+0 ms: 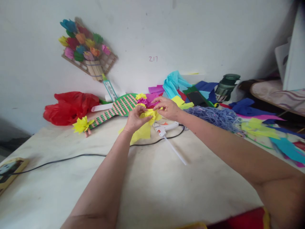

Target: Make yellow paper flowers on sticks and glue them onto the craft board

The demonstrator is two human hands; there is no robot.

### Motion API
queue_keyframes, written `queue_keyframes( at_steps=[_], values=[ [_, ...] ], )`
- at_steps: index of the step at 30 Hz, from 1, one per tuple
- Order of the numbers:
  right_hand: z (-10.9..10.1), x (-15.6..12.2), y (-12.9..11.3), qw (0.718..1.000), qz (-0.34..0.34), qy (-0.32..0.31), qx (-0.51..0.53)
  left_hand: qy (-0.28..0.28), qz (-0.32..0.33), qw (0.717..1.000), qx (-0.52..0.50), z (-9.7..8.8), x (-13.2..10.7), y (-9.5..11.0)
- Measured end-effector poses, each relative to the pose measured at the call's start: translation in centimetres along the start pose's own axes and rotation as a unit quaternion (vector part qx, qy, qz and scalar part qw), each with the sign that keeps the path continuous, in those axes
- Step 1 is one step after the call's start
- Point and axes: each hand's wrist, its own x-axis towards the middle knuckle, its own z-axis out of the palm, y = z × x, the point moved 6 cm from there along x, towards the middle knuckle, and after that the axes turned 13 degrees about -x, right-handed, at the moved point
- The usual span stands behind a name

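Both my hands are at a bunched piece of yellow crepe paper (152, 115) above the table. My left hand (136, 120) pinches its left side between thumb and fingers. My right hand (168, 109) has its bent fingers at the right side of the same paper; the fingertips are small and partly hidden. Just behind lies a green guitar-shaped craft (124, 104) with pink strips, a yellow paper flower (82, 124) at its narrow end and yellow and magenta paper at its wide end. A flat yellow sheet (140, 135) lies below my hands.
A white glue gun (165, 128) with a glue stick and black cord (81, 155) lies close to my right hand. Purple shredded strands (212, 117), coloured paper and a dark green jar (227, 87) are to the right. A red plastic bag (69, 108) sits back left.
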Motion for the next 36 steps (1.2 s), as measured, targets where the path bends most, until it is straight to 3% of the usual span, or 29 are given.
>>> queue_keyframes(
  at_steps=[12, 21, 36],
  values=[
    [-0.8, 0.2, 0.1, 1.000, 0.014, 0.008, -0.008, 0.029, -0.003, 0.999, 0.031, -1.0, 0.1, -0.2],
    [-1.7, -0.3, 0.9, 0.996, 0.067, 0.042, -0.028, 0.103, -0.029, 0.993, -0.045, -1.8, -0.1, -0.5],
    [-1.4, -0.7, 1.2, 0.993, 0.096, 0.047, -0.046, 0.137, -0.043, 0.985, -0.100, -2.6, -0.2, -0.9]
  ],
)
